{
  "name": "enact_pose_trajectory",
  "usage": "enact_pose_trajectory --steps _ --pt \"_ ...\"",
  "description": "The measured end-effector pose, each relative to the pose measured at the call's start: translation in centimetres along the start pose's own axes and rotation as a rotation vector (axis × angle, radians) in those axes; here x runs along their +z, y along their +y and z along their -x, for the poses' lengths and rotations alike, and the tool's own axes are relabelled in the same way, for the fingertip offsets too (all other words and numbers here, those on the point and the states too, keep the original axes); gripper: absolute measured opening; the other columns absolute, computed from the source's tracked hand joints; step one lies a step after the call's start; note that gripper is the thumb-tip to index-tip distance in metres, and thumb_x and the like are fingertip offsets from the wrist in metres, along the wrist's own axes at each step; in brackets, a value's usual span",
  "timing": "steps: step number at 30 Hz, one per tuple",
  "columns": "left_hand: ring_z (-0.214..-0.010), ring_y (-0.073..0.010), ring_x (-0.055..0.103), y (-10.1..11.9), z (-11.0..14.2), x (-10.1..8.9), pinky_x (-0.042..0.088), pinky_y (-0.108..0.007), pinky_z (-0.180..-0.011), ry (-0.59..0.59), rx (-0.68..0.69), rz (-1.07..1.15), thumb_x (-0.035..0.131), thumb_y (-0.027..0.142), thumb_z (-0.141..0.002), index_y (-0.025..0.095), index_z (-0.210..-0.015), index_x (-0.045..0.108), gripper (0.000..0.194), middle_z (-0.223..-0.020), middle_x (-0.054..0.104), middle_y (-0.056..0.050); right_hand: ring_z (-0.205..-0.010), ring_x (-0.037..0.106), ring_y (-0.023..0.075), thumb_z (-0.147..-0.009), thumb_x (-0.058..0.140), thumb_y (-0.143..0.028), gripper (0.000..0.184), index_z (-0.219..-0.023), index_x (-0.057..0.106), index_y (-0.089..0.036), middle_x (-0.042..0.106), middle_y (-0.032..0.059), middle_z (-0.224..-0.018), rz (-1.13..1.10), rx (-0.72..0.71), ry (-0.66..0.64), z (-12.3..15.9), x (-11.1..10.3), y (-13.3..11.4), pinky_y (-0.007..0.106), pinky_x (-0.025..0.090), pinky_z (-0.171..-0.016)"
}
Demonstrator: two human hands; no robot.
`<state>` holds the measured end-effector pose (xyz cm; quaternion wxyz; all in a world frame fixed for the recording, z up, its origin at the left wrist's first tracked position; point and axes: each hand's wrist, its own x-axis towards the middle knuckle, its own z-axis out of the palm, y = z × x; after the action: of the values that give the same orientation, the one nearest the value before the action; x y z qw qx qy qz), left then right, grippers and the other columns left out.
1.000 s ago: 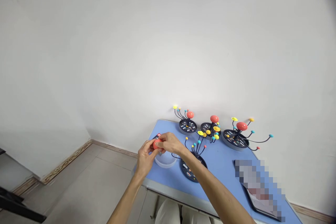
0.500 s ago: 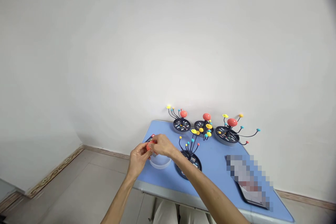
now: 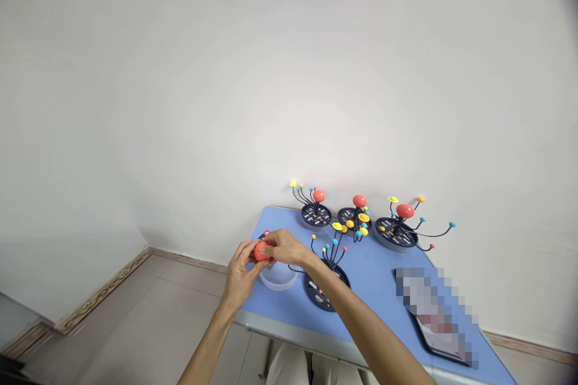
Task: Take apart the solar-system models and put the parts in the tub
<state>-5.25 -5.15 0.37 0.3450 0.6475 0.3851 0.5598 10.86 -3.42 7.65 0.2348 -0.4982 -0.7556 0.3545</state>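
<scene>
Between my two hands is a shiny red-orange ball [image 3: 261,251], held over the left part of the blue table. My left hand [image 3: 242,267] grips its left side and underside with curled fingers. From the right, my right hand [image 3: 285,248] presses fingers and thumb against the ball. Right below them stands a whitish translucent bowl [image 3: 279,281]. Near my right forearm sits a round black tray [image 3: 315,295] with thin dark curved stems tipped by small yellow, blue and red balls; it carries no large red ball. The forearm covers part of that tray.
Along the wall stand three similar round pieces, at left [image 3: 316,215], middle [image 3: 347,216] and right [image 3: 392,233], each topped with a large red ball. Their stems stick out sideways. A pixelated tablet-like device [image 3: 433,319] lies on the blue table [image 3: 374,307] at right.
The red ball has turned in my fingers, and more of its surface shows now. My fingers have shifted slightly around it. The whole view has moved a little.
</scene>
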Motion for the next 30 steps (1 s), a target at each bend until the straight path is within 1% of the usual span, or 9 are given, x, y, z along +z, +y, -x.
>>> enact_pose_trajectory --steps 4,7,11,14,17,21,23,26,30 --pt "-0.088 -0.0195 0.068 0.3 0.1 0.3 0.060 -0.034 -0.080 -0.026 -0.043 0.026 0.073 0.040 -0.078 0.025 -0.112 0.070 0.037 -0.106 0.065 -0.003 -0.057 0.055 0.0108 -0.073 0.053 -0.019 0.010 -0.064 0.059 -0.017 0.057 -0.0031 -0.055 0.016 0.004 0.013 0.1 0.0 0.0 0.020 0.036 -0.053" --pt "-0.080 -0.0178 0.068 0.3 0.2 0.6 0.059 -0.033 -0.077 -0.014 -0.044 -0.018 0.071 0.040 -0.080 0.023 -0.109 0.070 0.033 -0.101 0.066 -0.003 -0.057 0.055 0.0117 -0.073 0.053 -0.019 0.013 -0.062 0.059 -0.017 0.057 -0.0019 -0.054 0.037 0.036 0.051 0.2 0.0 -0.3 0.021 0.036 -0.055" --pt "-0.088 -0.0200 0.067 0.1 0.3 0.8 0.057 -0.034 -0.079 0.033 0.061 -0.137 0.069 0.042 -0.081 0.024 -0.106 0.070 0.031 -0.102 0.067 -0.004 -0.056 0.053 0.0124 -0.075 0.050 -0.018 0.016 -0.062 0.060 -0.017 0.054 -0.0013 -0.049 0.067 0.074 0.090 0.3 0.2 -0.7 0.023 0.035 -0.056" --pt "-0.098 -0.0220 0.065 -0.3 0.2 0.7 0.057 -0.035 -0.083 0.033 0.105 -0.150 0.070 0.043 -0.081 0.025 -0.110 0.068 0.034 -0.110 0.066 -0.006 -0.058 0.050 0.0111 -0.075 0.053 -0.018 0.013 -0.067 0.063 -0.017 0.055 -0.0029 -0.053 0.078 0.046 0.068 0.5 0.3 -0.7 0.022 0.033 -0.057" --pt "-0.101 -0.0220 0.065 -0.6 0.1 0.5 0.057 -0.037 -0.085 0.008 0.080 -0.116 0.072 0.042 -0.079 0.026 -0.114 0.064 0.039 -0.114 0.064 -0.006 -0.060 0.047 0.0097 -0.075 0.059 -0.019 0.007 -0.072 0.065 -0.017 0.057 -0.0040 -0.060 0.070 -0.003 0.031 0.5 0.2 -0.4 0.021 0.032 -0.057" --pt "-0.107 -0.0228 0.064 -0.7 0.0 0.2 0.057 -0.036 -0.088 -0.048 0.039 -0.053 0.072 0.040 -0.079 0.029 -0.125 0.061 0.048 -0.120 0.061 -0.006 -0.059 0.046 0.0092 -0.074 0.061 -0.017 0.005 -0.073 0.066 -0.016 0.054 -0.0048 -0.060 0.035 -0.042 0.006 0.3 0.2 0.1 0.021 0.033 -0.057" --pt "-0.110 -0.0235 0.063 -0.8 -0.1 0.1 0.057 -0.036 -0.089 -0.075 0.038 -0.026 0.070 0.041 -0.081 0.028 -0.125 0.063 0.046 -0.122 0.060 -0.006 -0.060 0.048 0.0096 -0.074 0.062 -0.017 0.005 -0.076 0.067 -0.016 0.055 -0.0048 -0.061 0.011 -0.050 0.006 0.2 0.2 0.4 0.021 0.034 -0.057" --pt "-0.104 -0.0225 0.064 -0.7 0.0 -0.1 0.057 -0.035 -0.087 -0.094 0.031 -0.048 0.068 0.041 -0.084 0.027 -0.121 0.066 0.040 -0.117 0.062 -0.006 -0.062 0.052 0.0103 -0.072 0.064 -0.016 0.008 -0.079 0.068 -0.015 0.059 -0.0040 -0.063 -0.031 -0.051 0.018 0.1 0.3 0.7 0.021 0.037 -0.059" --pt "-0.098 -0.0214 0.064 -0.5 0.2 -0.1 0.056 -0.034 -0.084 -0.061 0.058 -0.129 0.064 0.041 -0.087 0.027 -0.119 0.067 0.036 -0.112 0.064 -0.007 -0.060 0.058 0.0110 -0.074 0.062 -0.016 0.009 -0.080 0.069 -0.015 0.061 -0.0027 -0.062 -0.099 -0.044 0.005 0.1 0.5 1.1 0.021 0.042 -0.059"
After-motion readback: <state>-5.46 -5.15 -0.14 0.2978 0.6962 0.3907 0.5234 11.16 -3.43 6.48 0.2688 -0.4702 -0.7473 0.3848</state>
